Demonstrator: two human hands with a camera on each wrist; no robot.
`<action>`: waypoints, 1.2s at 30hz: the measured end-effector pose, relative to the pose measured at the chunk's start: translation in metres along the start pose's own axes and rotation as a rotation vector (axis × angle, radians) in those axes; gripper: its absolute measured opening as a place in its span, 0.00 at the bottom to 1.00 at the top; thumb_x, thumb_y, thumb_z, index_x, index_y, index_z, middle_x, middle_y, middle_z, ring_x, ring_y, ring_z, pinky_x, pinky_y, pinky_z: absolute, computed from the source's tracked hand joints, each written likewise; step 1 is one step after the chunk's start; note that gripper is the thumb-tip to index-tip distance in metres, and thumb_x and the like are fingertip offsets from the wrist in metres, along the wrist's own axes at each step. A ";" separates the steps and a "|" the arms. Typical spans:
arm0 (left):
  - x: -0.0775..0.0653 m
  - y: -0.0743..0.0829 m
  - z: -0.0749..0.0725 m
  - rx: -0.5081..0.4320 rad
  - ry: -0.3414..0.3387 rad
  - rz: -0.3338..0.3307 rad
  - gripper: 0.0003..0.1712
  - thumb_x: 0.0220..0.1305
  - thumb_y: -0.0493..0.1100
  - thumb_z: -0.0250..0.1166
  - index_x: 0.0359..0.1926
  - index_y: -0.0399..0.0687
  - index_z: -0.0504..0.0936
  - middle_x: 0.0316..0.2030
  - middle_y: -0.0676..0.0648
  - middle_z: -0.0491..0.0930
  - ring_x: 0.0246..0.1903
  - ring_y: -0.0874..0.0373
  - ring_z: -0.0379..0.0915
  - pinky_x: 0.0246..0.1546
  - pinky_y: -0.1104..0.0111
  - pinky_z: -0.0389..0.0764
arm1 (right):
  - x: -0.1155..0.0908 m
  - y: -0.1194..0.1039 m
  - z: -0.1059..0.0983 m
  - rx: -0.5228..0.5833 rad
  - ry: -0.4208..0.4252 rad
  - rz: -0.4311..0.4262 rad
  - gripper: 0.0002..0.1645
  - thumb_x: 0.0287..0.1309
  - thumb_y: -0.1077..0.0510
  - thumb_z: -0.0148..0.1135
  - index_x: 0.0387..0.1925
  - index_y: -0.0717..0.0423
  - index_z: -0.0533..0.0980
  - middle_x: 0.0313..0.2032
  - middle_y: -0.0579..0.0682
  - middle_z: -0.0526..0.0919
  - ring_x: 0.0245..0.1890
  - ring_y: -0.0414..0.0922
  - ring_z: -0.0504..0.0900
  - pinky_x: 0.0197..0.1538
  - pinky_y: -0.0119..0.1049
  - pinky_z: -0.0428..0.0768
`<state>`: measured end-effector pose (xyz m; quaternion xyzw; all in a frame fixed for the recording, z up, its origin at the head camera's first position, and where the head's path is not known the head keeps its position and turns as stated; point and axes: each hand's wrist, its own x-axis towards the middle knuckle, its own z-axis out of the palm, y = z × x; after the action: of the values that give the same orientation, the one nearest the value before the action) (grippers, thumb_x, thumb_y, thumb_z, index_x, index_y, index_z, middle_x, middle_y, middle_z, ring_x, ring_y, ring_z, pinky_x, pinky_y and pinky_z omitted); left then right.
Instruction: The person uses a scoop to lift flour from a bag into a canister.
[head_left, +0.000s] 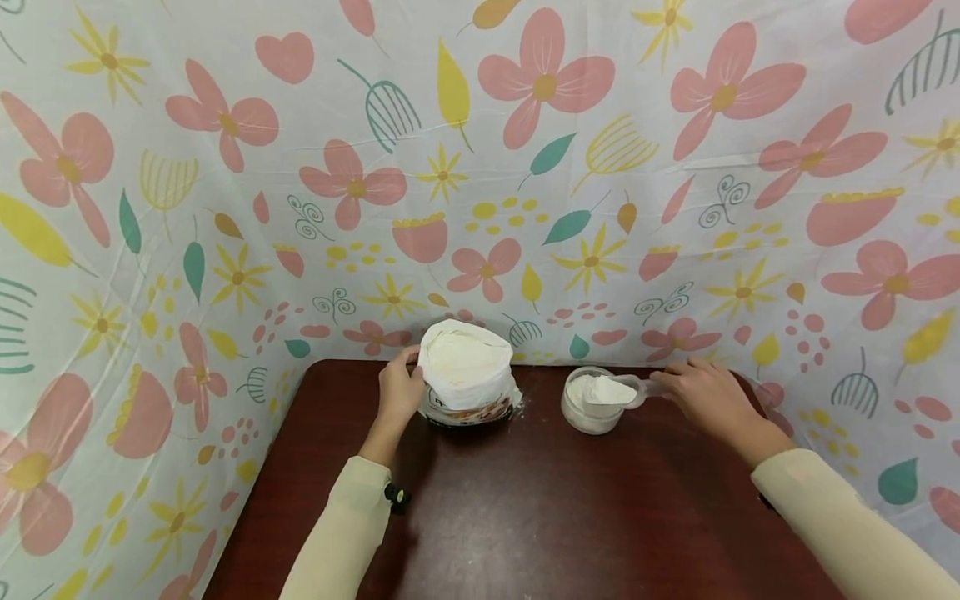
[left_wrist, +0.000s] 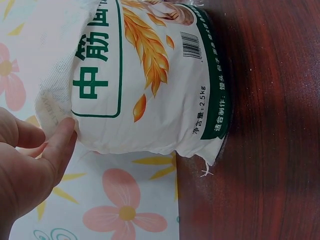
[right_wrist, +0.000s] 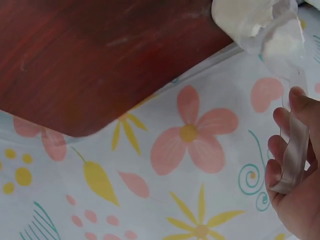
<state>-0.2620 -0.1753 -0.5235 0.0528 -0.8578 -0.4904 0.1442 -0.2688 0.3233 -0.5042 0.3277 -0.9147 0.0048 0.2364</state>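
Bag (head_left: 467, 390) stands just below the head view's centre, our left hand (head_left: 401, 389) pinching its left edge; the tub (head_left: 589, 421) sits to its right. Our right hand (head_left: 708, 400) grips the scoop (head_left: 637, 391) by its handle, flour (head_left: 613, 390) heaped over the tub, left of that hand. We seem to be filling; next probably calls for tipping.

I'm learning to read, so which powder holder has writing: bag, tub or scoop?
The white bag, touched by the left hand. Green characters are printed across it; I see no writing on the clear tub or the clear scoop.
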 end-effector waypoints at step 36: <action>0.000 0.000 -0.001 -0.010 0.003 -0.001 0.21 0.73 0.30 0.58 0.64 0.41 0.80 0.54 0.39 0.84 0.50 0.45 0.84 0.43 0.54 0.87 | 0.065 -0.003 -0.012 -0.252 -0.192 -0.228 0.08 0.51 0.63 0.78 0.29 0.47 0.85 0.30 0.48 0.78 0.39 0.53 0.79 0.30 0.45 0.77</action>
<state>-0.2617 -0.1757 -0.5227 0.0530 -0.8552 -0.4947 0.1454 -0.3055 0.2843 -0.4662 0.3959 -0.8834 -0.1676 0.1863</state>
